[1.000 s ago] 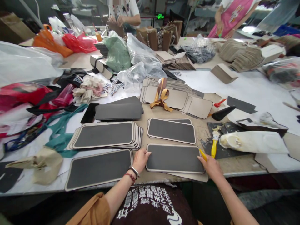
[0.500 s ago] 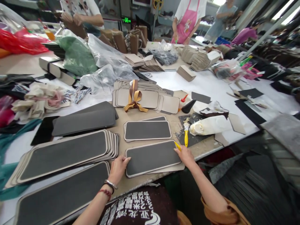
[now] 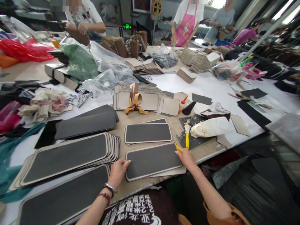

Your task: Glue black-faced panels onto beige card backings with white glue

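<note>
Head camera: table (image 3: 201, 153) seen from its front edge.
Dark bordered panel (image 3: 153, 161): flat near the table's front edge, over a beige board (image 3: 173, 171).
Left hand (image 3: 119, 171): thumb on the panel's left edge; cannot tell whether it grips.
Right hand (image 3: 187, 158): closed on a yellow pointed tool (image 3: 178, 148) at the panel's right edge.
Yellow-handled brush (image 3: 187, 140): just beyond the right hand, on a dark sheet (image 3: 197, 142).
</note>
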The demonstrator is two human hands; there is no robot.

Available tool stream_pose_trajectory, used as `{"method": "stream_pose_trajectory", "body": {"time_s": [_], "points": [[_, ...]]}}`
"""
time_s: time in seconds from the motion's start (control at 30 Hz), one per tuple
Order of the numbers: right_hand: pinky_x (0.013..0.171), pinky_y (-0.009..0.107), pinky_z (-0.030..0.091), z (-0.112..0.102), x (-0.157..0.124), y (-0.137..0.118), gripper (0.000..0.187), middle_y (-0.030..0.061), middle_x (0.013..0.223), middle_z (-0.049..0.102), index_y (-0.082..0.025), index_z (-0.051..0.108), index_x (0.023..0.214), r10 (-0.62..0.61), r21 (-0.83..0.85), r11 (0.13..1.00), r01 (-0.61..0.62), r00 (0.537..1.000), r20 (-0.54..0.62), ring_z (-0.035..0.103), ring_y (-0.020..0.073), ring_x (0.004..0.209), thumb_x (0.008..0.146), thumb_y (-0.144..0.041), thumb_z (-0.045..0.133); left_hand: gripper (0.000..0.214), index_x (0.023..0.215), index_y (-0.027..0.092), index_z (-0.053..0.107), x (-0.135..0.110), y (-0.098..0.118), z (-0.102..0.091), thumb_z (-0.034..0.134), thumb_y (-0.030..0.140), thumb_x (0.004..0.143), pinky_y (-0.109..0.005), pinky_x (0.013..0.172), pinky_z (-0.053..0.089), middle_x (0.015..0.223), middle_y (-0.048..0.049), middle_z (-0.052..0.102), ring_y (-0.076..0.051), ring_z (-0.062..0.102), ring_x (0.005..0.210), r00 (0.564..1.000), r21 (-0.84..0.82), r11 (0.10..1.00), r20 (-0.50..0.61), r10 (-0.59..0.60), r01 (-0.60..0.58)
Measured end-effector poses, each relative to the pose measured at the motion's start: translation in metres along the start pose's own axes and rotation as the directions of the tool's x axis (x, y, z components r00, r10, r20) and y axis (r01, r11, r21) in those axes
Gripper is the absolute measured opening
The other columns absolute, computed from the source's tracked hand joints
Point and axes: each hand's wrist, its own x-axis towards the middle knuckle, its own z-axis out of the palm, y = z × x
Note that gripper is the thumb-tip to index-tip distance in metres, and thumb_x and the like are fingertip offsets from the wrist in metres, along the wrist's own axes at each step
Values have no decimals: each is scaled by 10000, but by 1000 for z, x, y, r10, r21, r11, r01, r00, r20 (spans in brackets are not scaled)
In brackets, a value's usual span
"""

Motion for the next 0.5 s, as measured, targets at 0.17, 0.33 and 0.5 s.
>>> {"method": "stream_pose_trajectory", "body": {"time_s": [0.17, 0.33, 0.5], "points": [[687, 265, 442, -2, 0, 0, 299, 100, 940, 666, -171, 640, 1011, 4, -21, 1000, -4, 1000, 6, 628, 222, 892, 899, -367, 444, 308, 561, 199, 514, 1, -3, 3, 492, 456, 730, -263, 593, 380, 507, -3, 577, -194, 589, 574, 1000, -20, 1000, -26, 10, -10], [674, 271, 440, -2, 0, 0, 317, 109, 969, 663, -167, 634, 1001, -8, -50, 999, 9, 1000, 20, 630, 233, 894, 910, -372, 410, 282, 549, 192, 506, 1, -2, 5, 515, 391, 748, -253, 583, 352, 515, -2, 570, -176, 570, 569, 998, -21, 1000, -68, 5, -7], [672, 283, 439, -1, 4, 1, 326, 122, 950, 669, -150, 636, 979, -37, -73, 997, 39, 999, 40, 638, 243, 870, 911, -367, 402, 256, 570, 183, 524, 3, -4, 9, 537, 345, 768, -240, 567, 330, 505, 6, 559, -153, 550, 547, 996, -34, 999, -93, -14, 11]]}}
